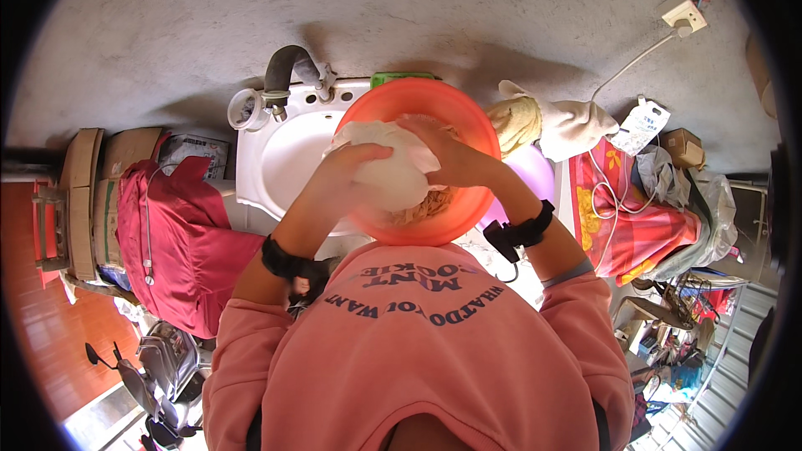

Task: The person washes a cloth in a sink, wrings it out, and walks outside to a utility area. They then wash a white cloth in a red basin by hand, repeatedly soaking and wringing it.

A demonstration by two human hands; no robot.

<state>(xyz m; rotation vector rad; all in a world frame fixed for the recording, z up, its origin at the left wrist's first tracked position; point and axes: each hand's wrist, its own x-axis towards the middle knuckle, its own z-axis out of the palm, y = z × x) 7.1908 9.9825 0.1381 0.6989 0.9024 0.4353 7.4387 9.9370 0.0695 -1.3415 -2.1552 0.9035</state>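
Observation:
In front of my chest an orange plastic basin [475, 203] rests partly over the white ceramic sink [282, 160]. Light brown strips or shreds [429, 205] lie in the bottom of the basin. Both hands hold a soft white bag or cloth [395, 181] above these strips; blur hides its exact kind. My left hand [344, 175] grips its left side, thumb on top. On the far right side, my right hand [442, 147] has its fingers spread around the edge, partly behind the white material.
A tap with a dark hose [288, 69] and a clear plastic cup [246, 109] stand at the sink's left. Towels [567, 125] and a purple basin [529, 175] are to the right. A power cable [633, 62] runs down from a wall socket [684, 14]. Dark red cloth [175, 244] covers something left.

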